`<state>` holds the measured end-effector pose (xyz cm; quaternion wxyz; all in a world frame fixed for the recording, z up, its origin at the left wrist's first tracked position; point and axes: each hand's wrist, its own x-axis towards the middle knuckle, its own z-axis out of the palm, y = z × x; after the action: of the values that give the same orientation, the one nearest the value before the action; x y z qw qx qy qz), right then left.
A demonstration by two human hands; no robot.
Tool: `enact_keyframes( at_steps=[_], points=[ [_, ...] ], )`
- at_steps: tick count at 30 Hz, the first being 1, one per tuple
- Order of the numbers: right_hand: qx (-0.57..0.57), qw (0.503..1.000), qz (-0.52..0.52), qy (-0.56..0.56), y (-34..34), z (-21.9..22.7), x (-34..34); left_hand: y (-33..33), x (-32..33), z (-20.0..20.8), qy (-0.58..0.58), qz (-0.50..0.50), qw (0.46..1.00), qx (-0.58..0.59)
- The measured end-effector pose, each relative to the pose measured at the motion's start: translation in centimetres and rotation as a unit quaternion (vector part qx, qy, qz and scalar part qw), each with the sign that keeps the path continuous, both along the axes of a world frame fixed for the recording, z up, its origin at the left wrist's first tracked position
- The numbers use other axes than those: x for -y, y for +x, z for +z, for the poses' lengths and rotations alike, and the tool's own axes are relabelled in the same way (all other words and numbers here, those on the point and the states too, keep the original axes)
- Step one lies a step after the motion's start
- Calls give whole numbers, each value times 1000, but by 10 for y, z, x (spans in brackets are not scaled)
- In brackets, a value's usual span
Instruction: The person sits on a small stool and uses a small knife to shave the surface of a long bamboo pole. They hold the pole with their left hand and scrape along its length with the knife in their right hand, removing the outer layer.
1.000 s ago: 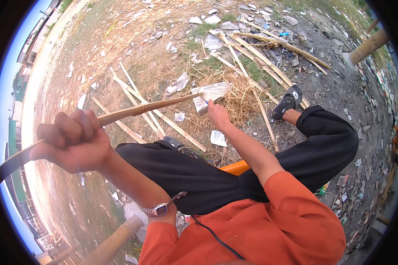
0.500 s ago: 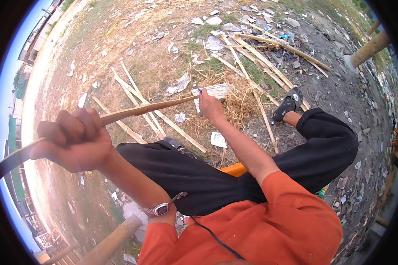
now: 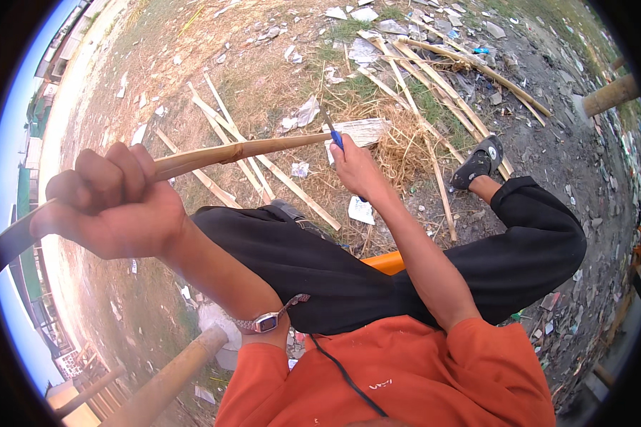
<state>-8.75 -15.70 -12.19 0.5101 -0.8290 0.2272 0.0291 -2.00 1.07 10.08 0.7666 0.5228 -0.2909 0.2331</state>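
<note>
A long split bamboo strip [image 3: 242,149] runs from the left rim to the middle of the view, over the ground. My left hand [image 3: 117,206] grips it in a fist, and its near part passes out behind the fist to the left. At the strip's far end my right hand [image 3: 357,169] is closed around a knife [image 3: 336,138] with a blue handle. The thin blade points up and away, close to the strip end; whether they touch I cannot tell. Behind that hand lies a pale block of wood [image 3: 367,130] on the ground.
Several bamboo strips [image 3: 299,188] lie crossed at centre left. More bamboo pieces [image 3: 434,89] are heaped at the upper right, beside dry straw shavings [image 3: 406,153]. Thick poles stand at the right [image 3: 611,96] and lower left [image 3: 181,370]. Litter covers the ground around my legs.
My right hand has turned and lifted slightly, so the knife blade now shows above the strip's end. The left fist keeps its grip, and the whole view has shifted a little.
</note>
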Motion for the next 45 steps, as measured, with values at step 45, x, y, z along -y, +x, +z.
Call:
enact_keyframes(
  at_steps=[45],
  points=[
    [140, 987, -15, -73, -44, 49, -53, -35, 9, -9, -27, -53, 998, 18]
  ],
)
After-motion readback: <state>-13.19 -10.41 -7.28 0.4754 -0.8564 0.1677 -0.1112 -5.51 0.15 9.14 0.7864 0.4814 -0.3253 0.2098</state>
